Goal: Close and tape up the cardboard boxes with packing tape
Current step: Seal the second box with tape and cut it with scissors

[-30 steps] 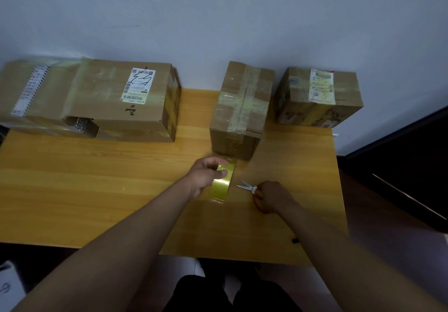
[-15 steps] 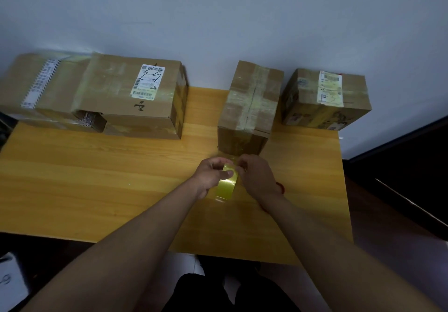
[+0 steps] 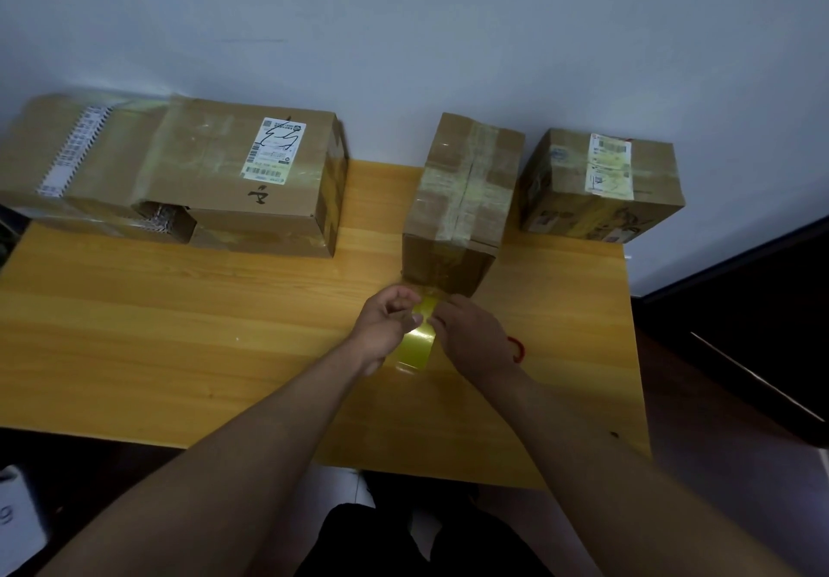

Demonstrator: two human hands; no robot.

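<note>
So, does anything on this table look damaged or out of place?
Yes. The large box at the left has a gap torn open in its front edge, with something pale showing inside. The other boxes look sealed.

Both bare forearms reach forward from the bottom of the view and converge at the middle. The left hand (image 3: 389,324) has fingers curled, thumb tip pointing right. The right hand (image 3: 473,336) is knuckles-up, fingertips meeting the left's; a red band circles its wrist.
</note>
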